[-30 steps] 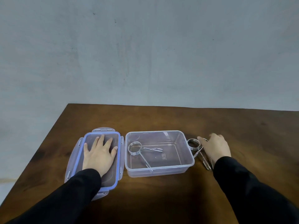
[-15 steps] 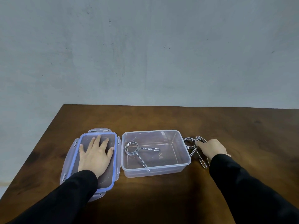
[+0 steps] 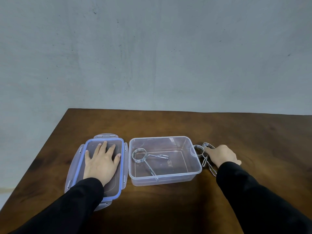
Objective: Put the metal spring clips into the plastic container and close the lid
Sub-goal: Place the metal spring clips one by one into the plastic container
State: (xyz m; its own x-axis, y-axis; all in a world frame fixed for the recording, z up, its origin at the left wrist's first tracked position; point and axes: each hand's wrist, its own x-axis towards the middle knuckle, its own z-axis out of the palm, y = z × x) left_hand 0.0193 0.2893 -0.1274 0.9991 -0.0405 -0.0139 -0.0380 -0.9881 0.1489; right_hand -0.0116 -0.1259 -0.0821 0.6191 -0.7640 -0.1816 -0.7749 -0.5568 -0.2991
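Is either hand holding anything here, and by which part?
The right hand closes on the spring clips beside the container, near their coils; exact grip is hidden. The left hand lies flat on the lid, gripping nothing.

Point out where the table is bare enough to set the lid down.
Bare: dark wooden table behind the clear plastic container, and the strip in front of it. Crowded: right of it, where right hand meets metal spring clips; left, blue-rimmed lid under left hand.

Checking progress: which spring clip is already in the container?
The lone clip lying flat in the clear container. The other two sit outside on the table, under the right hand.
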